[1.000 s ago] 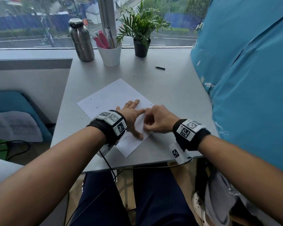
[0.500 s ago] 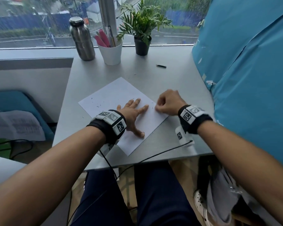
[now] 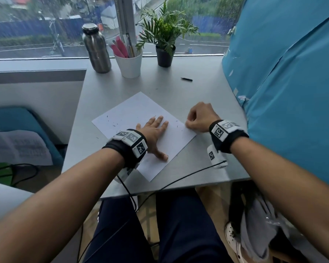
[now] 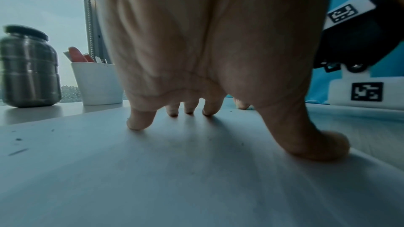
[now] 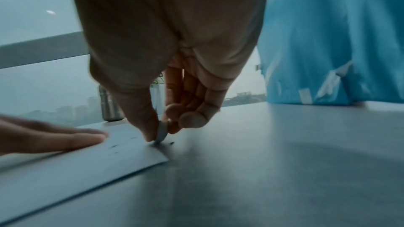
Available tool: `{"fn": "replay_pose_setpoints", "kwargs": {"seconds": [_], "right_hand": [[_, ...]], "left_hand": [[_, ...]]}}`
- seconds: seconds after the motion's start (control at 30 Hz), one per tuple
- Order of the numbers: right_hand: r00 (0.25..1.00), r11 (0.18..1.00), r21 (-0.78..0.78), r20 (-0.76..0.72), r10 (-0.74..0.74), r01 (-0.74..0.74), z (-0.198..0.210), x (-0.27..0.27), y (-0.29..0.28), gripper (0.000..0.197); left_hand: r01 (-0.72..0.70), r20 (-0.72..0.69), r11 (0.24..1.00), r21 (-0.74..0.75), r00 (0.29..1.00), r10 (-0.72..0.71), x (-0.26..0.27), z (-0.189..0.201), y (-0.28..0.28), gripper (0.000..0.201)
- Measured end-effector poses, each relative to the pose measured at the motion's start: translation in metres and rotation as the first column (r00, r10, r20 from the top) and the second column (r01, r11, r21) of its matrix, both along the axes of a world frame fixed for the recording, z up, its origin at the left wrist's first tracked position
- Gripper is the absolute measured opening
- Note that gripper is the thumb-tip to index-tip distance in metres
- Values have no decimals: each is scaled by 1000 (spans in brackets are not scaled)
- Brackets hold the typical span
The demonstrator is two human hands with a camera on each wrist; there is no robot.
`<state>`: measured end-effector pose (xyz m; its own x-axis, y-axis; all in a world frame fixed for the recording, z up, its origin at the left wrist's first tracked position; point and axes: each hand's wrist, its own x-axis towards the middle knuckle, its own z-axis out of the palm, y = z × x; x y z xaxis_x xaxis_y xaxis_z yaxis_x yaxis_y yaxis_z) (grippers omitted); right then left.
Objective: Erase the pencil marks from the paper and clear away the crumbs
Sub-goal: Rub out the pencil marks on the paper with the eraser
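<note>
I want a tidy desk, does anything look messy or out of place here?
Dark eraser crumbs are scattered over the paper, which lies askew, and a few reach the table. A lone pen lies loose near the plant.

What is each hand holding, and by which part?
The right hand pinches a small eraser by its flat sides, thumb against fingertip. The left hand holds nothing; it presses flat on the paper.
</note>
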<state>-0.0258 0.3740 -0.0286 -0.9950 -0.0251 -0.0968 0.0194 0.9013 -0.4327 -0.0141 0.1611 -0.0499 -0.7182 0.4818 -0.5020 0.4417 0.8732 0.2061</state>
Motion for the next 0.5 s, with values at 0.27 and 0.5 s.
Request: {"fn": "replay_pose_setpoints", "kwargs": {"seconds": [0.27,0.5], "right_hand": [[975,977,-88,92,201,-193,-7,38,-30,7],[999,999,23,3,-33,33,11,9,-6,10]], "left_hand": [[17,-8,999,32,1000,-17,0,-5,-3,124],[26,-73,999,30,997,-24,-3,-4,-5,124]]}}
